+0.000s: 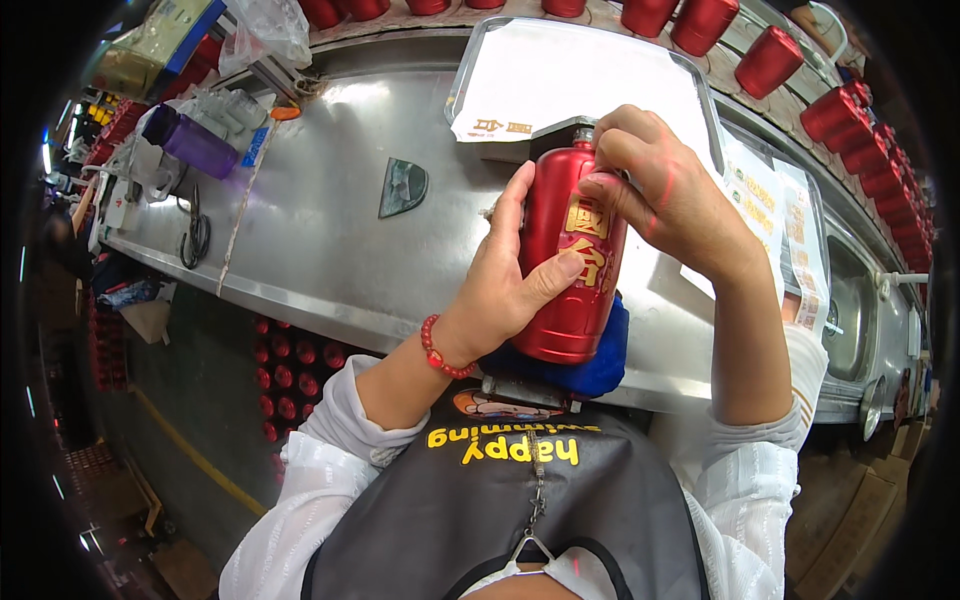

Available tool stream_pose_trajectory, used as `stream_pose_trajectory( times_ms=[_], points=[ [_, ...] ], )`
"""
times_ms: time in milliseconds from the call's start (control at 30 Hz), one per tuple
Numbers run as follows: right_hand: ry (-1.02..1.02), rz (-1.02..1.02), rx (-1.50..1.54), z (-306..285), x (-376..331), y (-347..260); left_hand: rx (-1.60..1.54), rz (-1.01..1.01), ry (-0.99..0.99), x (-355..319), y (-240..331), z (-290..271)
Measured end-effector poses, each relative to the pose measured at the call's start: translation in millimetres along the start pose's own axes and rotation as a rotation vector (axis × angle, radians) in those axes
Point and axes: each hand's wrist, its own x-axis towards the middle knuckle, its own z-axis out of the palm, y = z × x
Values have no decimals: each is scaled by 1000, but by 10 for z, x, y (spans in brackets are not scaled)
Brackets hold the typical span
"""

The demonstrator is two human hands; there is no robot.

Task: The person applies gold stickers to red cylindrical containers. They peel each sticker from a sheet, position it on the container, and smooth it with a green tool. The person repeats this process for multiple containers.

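Note:
A red bottle (pixel 548 310) with gold lettering down its front stands tilted before me, its neck pointing away. My left hand (pixel 515 270) is wrapped round its left side, thumb lying across the lower lettering. At the upper right, my right hand (pixel 660 180) is closed at the bottle's shoulder, with fingers curled near the neck and thumb pressed against the front by the top of the lettering. Whether a thin film is pinched there cannot be made out. Under the bottle's base lies a blue cloth (pixel 612 350). A dark green flat scraper-like piece (pixel 403 187) rests on the metal table to the left.
Behind the bottle, a tray (pixel 452 105) holds white sheets (pixel 590 75). Printed strips (pixel 800 235) lie at right, before a metal sink (pixel 848 300). Left are a purple bottle (pixel 190 138), black-handled scissors (pixel 194 235) and an orange piece (pixel 285 113). Red bottles (pixel 705 25) line the far edge.

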Motion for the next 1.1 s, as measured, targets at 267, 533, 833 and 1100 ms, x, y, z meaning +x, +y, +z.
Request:
stream_pose_trajectory(
  times_ms=[267, 533, 833, 1100],
  points=[
    [-6, 9, 6, 7, 10, -2, -18, -15, -43, -14, 42, -9],
    [-8, 74, 29, -2, -9, -25, -12, 5, -15, -11, 37, 12],
    [-8, 152, 30, 17, -41, -31, 5, 5, -15, -16, 45, 14],
    [74, 271, 68, 36, -72, -56, 5, -6, -12, -16, 93, 41]
  ],
)
